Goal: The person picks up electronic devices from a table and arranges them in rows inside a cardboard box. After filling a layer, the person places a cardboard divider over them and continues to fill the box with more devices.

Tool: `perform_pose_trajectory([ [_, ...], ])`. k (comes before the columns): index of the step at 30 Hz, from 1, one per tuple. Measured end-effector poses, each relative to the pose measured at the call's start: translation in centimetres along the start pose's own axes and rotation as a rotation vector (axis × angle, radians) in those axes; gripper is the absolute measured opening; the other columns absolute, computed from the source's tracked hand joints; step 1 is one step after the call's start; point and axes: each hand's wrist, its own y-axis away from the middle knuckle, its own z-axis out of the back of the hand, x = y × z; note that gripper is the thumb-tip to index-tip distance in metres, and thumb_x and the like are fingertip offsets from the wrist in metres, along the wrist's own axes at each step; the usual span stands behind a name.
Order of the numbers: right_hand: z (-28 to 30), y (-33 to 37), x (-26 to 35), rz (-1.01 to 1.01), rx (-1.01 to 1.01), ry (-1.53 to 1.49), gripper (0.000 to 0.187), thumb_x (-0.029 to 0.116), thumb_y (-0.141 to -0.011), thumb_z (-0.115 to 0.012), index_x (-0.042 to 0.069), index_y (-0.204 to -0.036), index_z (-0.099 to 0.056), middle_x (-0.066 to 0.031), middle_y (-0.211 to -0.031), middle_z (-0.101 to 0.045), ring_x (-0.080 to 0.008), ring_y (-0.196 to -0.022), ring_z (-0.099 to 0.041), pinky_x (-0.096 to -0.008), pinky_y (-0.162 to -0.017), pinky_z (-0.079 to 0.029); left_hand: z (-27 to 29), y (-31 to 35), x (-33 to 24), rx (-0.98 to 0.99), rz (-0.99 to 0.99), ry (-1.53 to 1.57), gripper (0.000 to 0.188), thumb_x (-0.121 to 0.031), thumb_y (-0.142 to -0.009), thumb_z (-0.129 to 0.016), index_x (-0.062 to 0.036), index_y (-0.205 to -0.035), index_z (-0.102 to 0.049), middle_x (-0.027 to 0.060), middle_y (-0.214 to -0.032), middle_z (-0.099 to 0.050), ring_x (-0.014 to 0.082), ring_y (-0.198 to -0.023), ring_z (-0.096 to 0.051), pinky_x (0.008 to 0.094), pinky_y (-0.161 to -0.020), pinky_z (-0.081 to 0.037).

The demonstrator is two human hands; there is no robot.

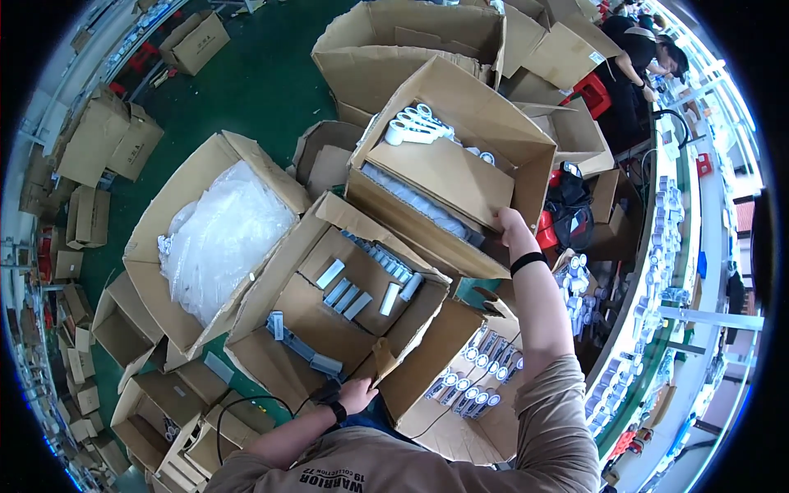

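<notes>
My right hand (511, 226) is closed on the near right corner of a cardboard sheet (448, 177), which lies tilted inside a large carton (526, 168). White cylindrical parts with round ends (417, 126) rest on the sheet's far left side. Below the sheet, a layer of pale wrapped parts (419, 200) shows. My left hand (357, 397) is closed at the near rim of the middle carton (271, 361), its fingers partly hidden. Inside that carton, several silvery-blue rectangular pieces (345, 297) sit on a cardboard layer. A black cable (234, 403) runs near my left wrist.
To the left stands a carton with clear plastic film (226, 238). Below right, another carton (427, 361) has rows of round-ended parts (468, 374). A workbench with white parts (662, 238) lines the right, where another person (637, 57) bends over. Green floor (246, 90) lies beyond.
</notes>
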Motion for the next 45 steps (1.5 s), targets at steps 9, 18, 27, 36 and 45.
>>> perform_pose_trajectory([
  [9,-0.4,3.9,1.2,0.057,0.028,-0.309,0.015,0.008,-0.083,-0.053,-0.001,-0.094,-0.058,-0.0104,-0.083,-0.061,-0.0236,-0.07,-0.06,-0.0338,-0.057,-0.052,0.2,0.3,0.1,-0.021,0.013,-0.013,0.031,-0.034,-0.085,-0.059,-0.0028,-0.086,-0.058,0.02,-0.08,-0.064,0.0383,-0.077,-0.062,0.0491,-0.066,-0.048],
  [18,-0.5,5.4,0.0,0.447,-0.079,0.44,0.029,0.022,-0.072,-0.076,-0.002,-0.087,-0.067,-0.0114,-0.082,-0.066,-0.0222,-0.068,-0.064,-0.0327,-0.06,-0.052,0.0,0.2,0.1,0.003,0.045,-0.034,0.032,-0.034,-0.085,-0.059,-0.0029,-0.086,-0.058,0.0203,-0.08,-0.064,0.0384,-0.076,-0.062,0.0492,-0.066,-0.048],
  [27,-1.1,5.7,0.6,0.467,-0.361,0.777,0.049,0.035,-0.068,-0.078,-0.004,-0.095,-0.067,-0.0199,-0.095,-0.068,-0.0305,-0.09,-0.067,-0.0348,-0.081,-0.051,0.7,0.2,-0.3,0.01,0.068,0.005,0.035,-0.037,-0.086,-0.059,-0.0017,-0.087,-0.058,0.0217,-0.083,-0.064,0.0396,-0.08,-0.062,0.0502,-0.067,-0.048],
  [36,-2.2,6.0,0.7,0.509,-0.339,0.547,0.044,0.032,-0.075,-0.069,-0.002,-0.103,-0.065,-0.0203,-0.101,-0.067,-0.0302,-0.096,-0.065,-0.0366,-0.083,-0.05,-0.2,0.3,0.5,-0.018,0.048,-0.01,0.036,-0.037,-0.086,-0.059,-0.0013,-0.086,-0.057,0.0218,-0.079,-0.063,0.0408,-0.077,-0.062,0.051,-0.065,-0.047],
  [45,-1.2,3.4,2.7,0.413,-0.158,0.59,0.027,0.022,-0.082,-0.058,-0.002,-0.093,-0.066,-0.0187,-0.091,-0.065,-0.0291,-0.079,-0.064,-0.0375,-0.07,-0.049,-0.4,0.2,0.5,0.001,0.059,-0.051,0.031,-0.035,-0.084,-0.06,-0.004,-0.084,-0.058,0.0189,-0.077,-0.064,0.0376,-0.074,-0.062,0.0493,-0.064,-0.048],
])
